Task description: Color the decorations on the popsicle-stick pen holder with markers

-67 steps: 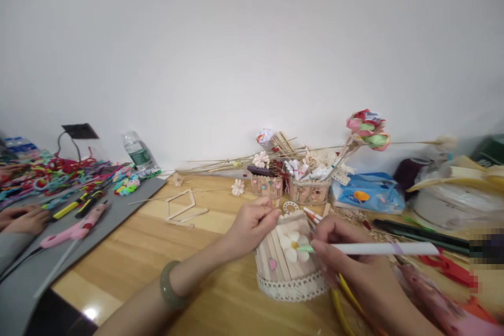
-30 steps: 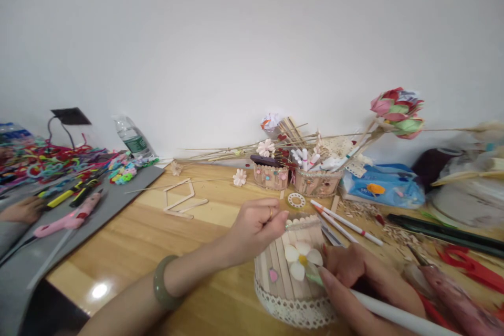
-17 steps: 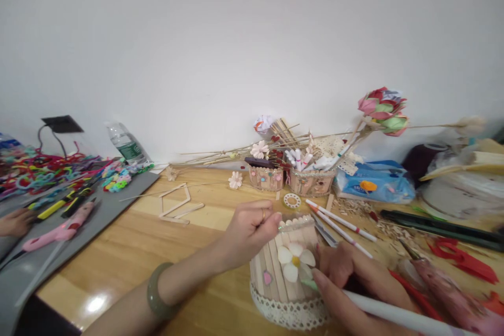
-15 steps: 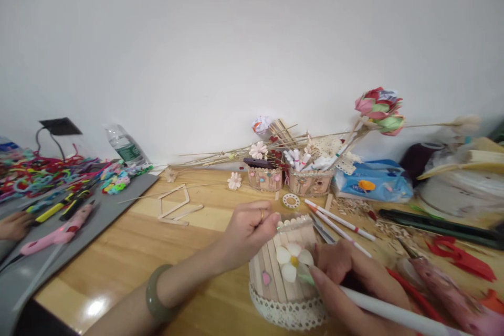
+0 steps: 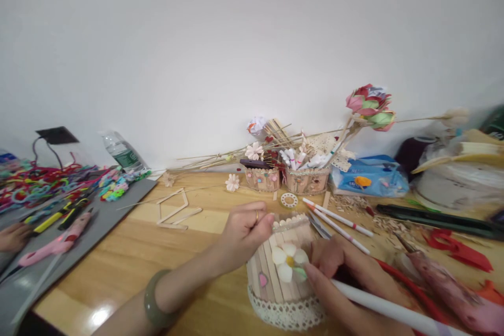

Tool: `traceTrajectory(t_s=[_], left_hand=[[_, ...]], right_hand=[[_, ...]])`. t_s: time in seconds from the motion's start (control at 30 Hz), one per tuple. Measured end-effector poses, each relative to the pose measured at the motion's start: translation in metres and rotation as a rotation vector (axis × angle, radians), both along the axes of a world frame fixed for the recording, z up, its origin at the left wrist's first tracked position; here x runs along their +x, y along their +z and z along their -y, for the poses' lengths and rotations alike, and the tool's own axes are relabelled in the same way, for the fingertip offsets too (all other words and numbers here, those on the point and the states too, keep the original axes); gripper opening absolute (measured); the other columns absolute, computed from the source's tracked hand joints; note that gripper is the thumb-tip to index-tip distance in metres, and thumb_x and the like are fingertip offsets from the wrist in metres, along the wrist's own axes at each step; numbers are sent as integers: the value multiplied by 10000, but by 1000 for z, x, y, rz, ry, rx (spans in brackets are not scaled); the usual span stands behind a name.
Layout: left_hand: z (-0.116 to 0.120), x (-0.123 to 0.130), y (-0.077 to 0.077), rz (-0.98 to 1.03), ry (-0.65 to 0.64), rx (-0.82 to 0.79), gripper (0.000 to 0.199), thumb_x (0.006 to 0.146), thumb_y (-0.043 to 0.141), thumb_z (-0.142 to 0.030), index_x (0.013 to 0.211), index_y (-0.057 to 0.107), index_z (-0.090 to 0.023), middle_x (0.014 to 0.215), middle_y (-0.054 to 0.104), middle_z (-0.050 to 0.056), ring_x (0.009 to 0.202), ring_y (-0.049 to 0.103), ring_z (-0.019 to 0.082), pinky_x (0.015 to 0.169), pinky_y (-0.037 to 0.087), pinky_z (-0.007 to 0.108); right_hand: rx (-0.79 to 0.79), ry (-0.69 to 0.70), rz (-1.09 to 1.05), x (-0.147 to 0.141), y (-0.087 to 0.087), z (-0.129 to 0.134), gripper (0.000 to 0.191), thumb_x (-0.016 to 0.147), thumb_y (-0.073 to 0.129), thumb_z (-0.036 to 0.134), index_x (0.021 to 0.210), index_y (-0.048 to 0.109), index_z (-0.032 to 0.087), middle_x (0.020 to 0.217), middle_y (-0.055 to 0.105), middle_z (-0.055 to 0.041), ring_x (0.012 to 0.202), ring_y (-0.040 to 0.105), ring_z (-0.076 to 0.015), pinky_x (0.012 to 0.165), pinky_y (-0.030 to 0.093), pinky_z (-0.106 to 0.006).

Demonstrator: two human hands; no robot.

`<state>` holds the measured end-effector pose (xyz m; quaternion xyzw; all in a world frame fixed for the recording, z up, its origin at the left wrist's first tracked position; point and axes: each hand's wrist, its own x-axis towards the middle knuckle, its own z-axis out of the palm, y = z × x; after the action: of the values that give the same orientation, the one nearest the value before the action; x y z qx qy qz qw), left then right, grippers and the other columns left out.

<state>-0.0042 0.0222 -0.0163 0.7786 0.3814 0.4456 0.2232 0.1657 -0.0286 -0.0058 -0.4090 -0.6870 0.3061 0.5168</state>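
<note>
A craft-stick pot [image 5: 271, 265] lies tilted towards me, with white lace trim [image 5: 285, 314] along its near end and a beaded band along its far end. On its side sit a white-petalled flower [image 5: 284, 256] with a yellow centre and a small pink heart-like piece [image 5: 263, 279]. My left hand [image 5: 244, 233] is closed on the pot's far left edge. My right hand [image 5: 340, 273] grips a white marker [image 5: 378, 302] between thumb and fingers. Its thumb tip is beside a green petal or leaf [image 5: 300, 273] at the flower's lower right; the marker's tip is hidden.
Behind stand decorated stick pots [image 5: 307, 181] with markers and dried stems. White markers [image 5: 340, 218], scissors [image 5: 318, 227], a tape roll [image 5: 289, 200] and a pink glue gun [image 5: 441, 283] lie to the right. Another person's hand [image 5: 16, 236] is at far left by a grey mat [image 5: 98, 226].
The view has shifted slightly, so most things appear a little further left. Both hands keep their hold on the pot and marker. More green shows at the flower's lower right.
</note>
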Motion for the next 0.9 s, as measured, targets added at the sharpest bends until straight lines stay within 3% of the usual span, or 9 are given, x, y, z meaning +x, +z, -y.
traceTrajectory(t_s=[0.1, 0.23, 0.47, 0.77, 0.9], left_hand=[[1, 0, 0, -6, 4, -3, 465, 894, 345, -365, 481, 222, -191, 499, 262, -42, 452, 289, 75, 433, 223, 231], [1, 0, -1, -2, 1, -4, 455, 894, 351, -340, 485, 222, -192, 500, 261, -42, 454, 285, 76, 434, 221, 232], [0, 0, -2, 13, -4, 1, 452, 896, 363, -330, 486, 236, -190, 501, 267, -44, 460, 294, 78, 439, 230, 230], [1, 0, -1, 19, -8, 1, 461, 899, 348, -353, 485, 222, -196, 486, 257, -46, 452, 286, 82, 437, 229, 236], [1, 1, 0, 34, -7, -4, 452, 892, 360, -333, 484, 224, -196, 490, 262, -46, 452, 285, 82, 438, 225, 235]], right_hand=[[34, -55, -94, -3, -6, 0, 259, 769, 519, 253, 572, 352, 262, 463, 423, 29, 391, 401, -153, 386, 322, -299], [6, 16, -109, -3, -13, -3, 282, 766, 509, 264, 555, 323, 255, 443, 394, 29, 381, 366, -154, 388, 303, -303], [-142, 128, -15, 8, 6, -4, 249, 746, 540, 182, 559, 394, 257, 484, 425, 41, 422, 401, -131, 429, 354, -270], [-92, 158, -99, 5, -11, -6, 283, 747, 518, 203, 553, 315, 244, 459, 394, 49, 411, 369, -131, 402, 297, -275], [0, 68, -131, 1, -8, -2, 260, 742, 492, 151, 591, 303, 246, 449, 381, 45, 397, 365, -139, 390, 297, -292]])
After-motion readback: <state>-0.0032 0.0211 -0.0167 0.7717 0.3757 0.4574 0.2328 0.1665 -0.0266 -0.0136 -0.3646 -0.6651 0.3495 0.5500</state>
